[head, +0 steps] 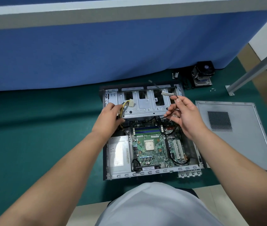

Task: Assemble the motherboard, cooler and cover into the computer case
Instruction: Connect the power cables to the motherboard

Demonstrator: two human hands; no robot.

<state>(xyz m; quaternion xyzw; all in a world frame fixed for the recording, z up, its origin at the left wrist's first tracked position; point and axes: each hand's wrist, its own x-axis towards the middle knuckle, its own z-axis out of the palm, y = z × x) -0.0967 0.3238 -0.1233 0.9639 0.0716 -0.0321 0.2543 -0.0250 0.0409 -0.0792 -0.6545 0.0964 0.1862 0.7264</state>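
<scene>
1. Open grey sheet-metal computer case (145, 101) lies flat on the green floor mat (40, 128); inside sit the green printed motherboard (152, 149) and a boxy silver power supply (119, 155).
2. Left hand (108, 119) grips the yellow-black wire bundle (123, 108); right hand (184, 114) pinches a thin black cable (176, 96).
3. Flat perforated grey cover (237, 136) and black finned cooler (202, 73) lie on the mat to the right.

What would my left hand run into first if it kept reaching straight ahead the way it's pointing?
Probably the yellow and black wire bundle right at the left hand fingertips, then the metal drive cage behind; depth is hard to judge.
</scene>
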